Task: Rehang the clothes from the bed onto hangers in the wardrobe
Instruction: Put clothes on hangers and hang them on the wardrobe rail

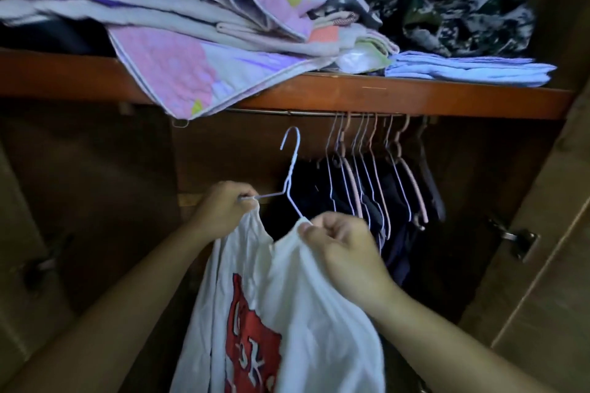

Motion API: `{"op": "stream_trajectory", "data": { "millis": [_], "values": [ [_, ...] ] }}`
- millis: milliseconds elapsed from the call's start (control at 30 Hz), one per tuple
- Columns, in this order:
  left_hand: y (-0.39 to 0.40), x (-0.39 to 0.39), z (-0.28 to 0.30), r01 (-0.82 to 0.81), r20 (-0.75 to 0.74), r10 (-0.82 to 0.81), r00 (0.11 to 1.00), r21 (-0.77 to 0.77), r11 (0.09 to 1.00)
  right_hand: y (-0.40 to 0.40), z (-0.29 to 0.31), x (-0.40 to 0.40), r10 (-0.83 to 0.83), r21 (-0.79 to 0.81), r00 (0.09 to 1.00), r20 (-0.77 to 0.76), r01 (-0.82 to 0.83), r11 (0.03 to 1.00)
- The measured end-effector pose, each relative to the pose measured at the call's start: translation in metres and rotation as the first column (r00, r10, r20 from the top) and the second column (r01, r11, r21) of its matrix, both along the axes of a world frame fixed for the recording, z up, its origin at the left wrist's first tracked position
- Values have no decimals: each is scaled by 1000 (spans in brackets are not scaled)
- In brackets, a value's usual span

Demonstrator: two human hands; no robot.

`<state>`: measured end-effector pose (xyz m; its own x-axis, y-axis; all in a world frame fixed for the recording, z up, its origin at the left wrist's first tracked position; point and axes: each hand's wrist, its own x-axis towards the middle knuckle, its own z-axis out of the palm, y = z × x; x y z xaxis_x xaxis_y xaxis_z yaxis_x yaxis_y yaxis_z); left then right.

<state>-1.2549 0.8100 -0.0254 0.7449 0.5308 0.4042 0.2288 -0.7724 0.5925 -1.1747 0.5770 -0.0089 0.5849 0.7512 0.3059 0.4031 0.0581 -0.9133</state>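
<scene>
— Where's the white T-shirt [287,313]?
— Centre bottom of the frame, hanging between both hands.
— And the hands?
— Left hand [223,204] pinches the white wire hanger [289,182] and collar; right hand [341,239] grips the shirt's other shoulder, below the wardrobe rail [313,112].
</scene>
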Motion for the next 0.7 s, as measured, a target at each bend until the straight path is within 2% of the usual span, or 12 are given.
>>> {"op": "stream_trajectory", "data": {
  "millis": [100, 200, 400, 533, 700],
  "values": [
    [15, 20, -19, -86, -50, 83, 995, -64, 994, 40, -11, 17, -90, -40, 992, 88, 94, 995],
    [0, 25, -24, -81, -16, 79, 997, -188, 979, 68, -10, 32, -148, -32, 979, 138, 154, 988],
    [-50, 20, -21, 74, 143, -33, 989, -291, 954, 110, 9, 76, -273, 81, 941, 200, 262, 962],
    [-74, 23, -9, 164, 248, -77, 966, -353, 921, 130, 21, 103, -347, 98, 909, 232, 333, 938],
    [-84, 42, 0, 211, 193, -152, 969, -337, 917, 152, 26, 124, -363, 42, 869, 337, 372, 927]
  ]
}}
